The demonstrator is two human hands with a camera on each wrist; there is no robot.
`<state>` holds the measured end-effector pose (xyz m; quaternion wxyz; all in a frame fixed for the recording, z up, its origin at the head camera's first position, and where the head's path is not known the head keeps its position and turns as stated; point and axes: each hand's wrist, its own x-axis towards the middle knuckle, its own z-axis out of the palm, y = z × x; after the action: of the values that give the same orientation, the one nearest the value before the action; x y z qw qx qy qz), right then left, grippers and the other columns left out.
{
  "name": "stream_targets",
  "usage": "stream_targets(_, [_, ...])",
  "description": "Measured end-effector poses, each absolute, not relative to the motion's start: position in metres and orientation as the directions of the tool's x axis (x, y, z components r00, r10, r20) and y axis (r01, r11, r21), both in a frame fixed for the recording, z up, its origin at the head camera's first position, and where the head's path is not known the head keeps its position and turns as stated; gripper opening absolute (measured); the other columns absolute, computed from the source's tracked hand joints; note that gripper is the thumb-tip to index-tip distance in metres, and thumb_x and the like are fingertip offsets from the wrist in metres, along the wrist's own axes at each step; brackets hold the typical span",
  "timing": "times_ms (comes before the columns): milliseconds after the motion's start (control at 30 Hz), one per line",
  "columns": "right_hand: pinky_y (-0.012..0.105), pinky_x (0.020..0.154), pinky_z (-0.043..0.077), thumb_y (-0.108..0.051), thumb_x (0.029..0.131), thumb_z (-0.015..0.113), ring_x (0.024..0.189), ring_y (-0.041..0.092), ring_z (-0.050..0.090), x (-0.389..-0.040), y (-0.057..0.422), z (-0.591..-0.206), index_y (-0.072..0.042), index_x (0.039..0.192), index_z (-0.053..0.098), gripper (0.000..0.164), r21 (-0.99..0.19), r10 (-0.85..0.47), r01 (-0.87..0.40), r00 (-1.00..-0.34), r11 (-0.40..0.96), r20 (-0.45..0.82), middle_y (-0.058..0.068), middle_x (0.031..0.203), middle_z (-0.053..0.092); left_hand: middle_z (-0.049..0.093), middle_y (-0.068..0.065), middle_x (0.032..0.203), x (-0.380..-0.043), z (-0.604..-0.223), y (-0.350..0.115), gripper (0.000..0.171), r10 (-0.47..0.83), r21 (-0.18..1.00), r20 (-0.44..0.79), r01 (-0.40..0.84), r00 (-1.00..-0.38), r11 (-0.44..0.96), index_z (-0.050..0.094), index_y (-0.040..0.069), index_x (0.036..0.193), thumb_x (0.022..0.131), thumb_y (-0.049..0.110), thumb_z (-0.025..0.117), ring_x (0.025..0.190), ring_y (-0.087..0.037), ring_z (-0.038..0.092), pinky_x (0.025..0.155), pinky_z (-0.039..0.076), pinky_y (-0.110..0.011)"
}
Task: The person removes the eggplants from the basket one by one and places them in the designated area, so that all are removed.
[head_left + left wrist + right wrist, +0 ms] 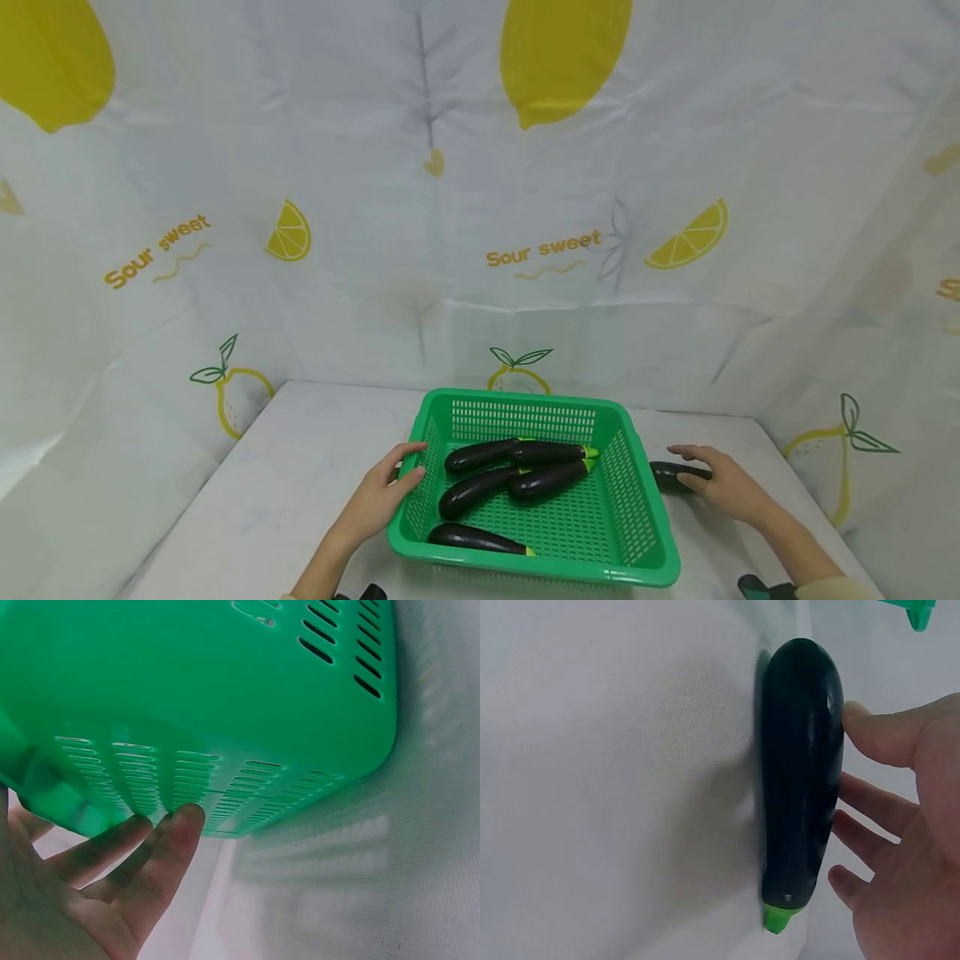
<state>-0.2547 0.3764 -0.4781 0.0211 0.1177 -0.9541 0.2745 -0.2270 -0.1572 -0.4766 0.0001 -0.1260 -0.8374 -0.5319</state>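
Observation:
A green plastic basket (637,575) with slotted walls stands on the table. Inside it lie several dark eggplants (480,537) with green stem ends. My left hand (380,496) holds the basket's left rim; in the left wrist view its fingertips (187,817) meet the slotted outer wall. To the right of the basket, another eggplant (799,772) lies on the table. Over that one is my right hand (723,483), thumb on the near side, fingers spread beyond it. In the right wrist view the thumb tip meets its side, and one fingertip stands slightly off it.
The white table (315,450) extends to both sides of the basket. A white curtain (360,275) with printed lemons hangs right behind the table and along its sides. Small dark objects (761,587) show at the bottom edge near both forearms.

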Motion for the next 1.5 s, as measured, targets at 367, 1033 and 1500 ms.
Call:
stream_targets(367, [0.07,0.091,0.044,-0.019,0.1,0.066,0.118,0.051,0.054,-0.241,0.367,-0.451,0.007,0.131,0.06,0.041,-0.494,-0.152,-0.239,-0.966,0.836,0.211,0.029,0.127,0.062,0.053,-0.016,0.147,-0.224,-0.475,-0.157,0.043,0.214,0.914,0.129,0.2,-0.968,0.352,0.055,0.015,0.144,0.104,0.029,0.06,0.118,-0.034,0.062,0.079,0.054,-0.032])
stream_targets(1033, [0.059,0.091,0.051,-0.027,0.102,0.064,0.112,0.04,0.063,-0.22,0.317,-0.378,-0.001,0.132,0.062,0.04,-0.486,-0.202,-0.373,-0.908,0.79,0.368,0.018,0.123,0.067,0.052,-0.015,0.148,-0.222,-0.472,-0.156,0.041,0.193,0.906,0.135,0.2,-0.972,0.374,0.056,0.015,0.143,0.104,0.029,0.06,0.121,-0.039,0.061,0.086,0.054,-0.045])
stream_targets(1500, [0.056,0.092,0.052,-0.025,0.101,0.067,0.11,0.033,0.064,-0.223,0.264,-0.349,-0.002,0.132,0.064,0.039,-0.537,-0.29,-0.453,-0.886,0.712,0.362,0.014,0.123,0.068,0.051,-0.014,0.15,-0.224,-0.474,-0.155,0.042,0.184,0.898,0.154,0.215,-0.971,0.383,0.056,0.018,0.143,0.104,0.033,0.06,0.128,-0.046,0.055,0.096,0.049,-0.059])
